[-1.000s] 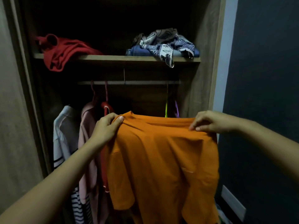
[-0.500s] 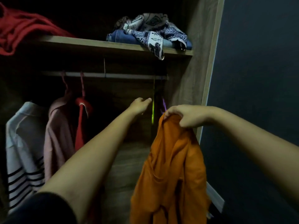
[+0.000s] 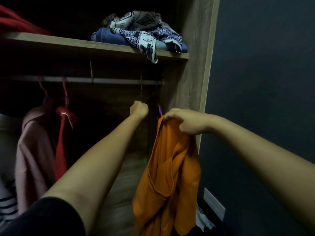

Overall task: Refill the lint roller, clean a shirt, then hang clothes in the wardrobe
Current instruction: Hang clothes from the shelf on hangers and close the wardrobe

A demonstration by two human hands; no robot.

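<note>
Head view: the right hand [image 3: 184,121] pinches a bunched orange shirt [image 3: 170,167] in its grip, and the shirt hangs straight down below. Just left, inside the wardrobe [image 3: 192,82], the left hand [image 3: 139,109] curls its grip round a hanger [image 3: 141,90] hooked on the rail [image 3: 119,80] above.

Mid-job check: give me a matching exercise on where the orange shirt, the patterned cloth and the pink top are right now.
Things:
1. orange shirt
2. patterned cloth
3. pink top

Places:
A. hanging from the rail
B. on the shelf, one corner drooping over its edge
C. bunched in the right hand

Pairs: 1-C, 2-B, 3-A
</note>
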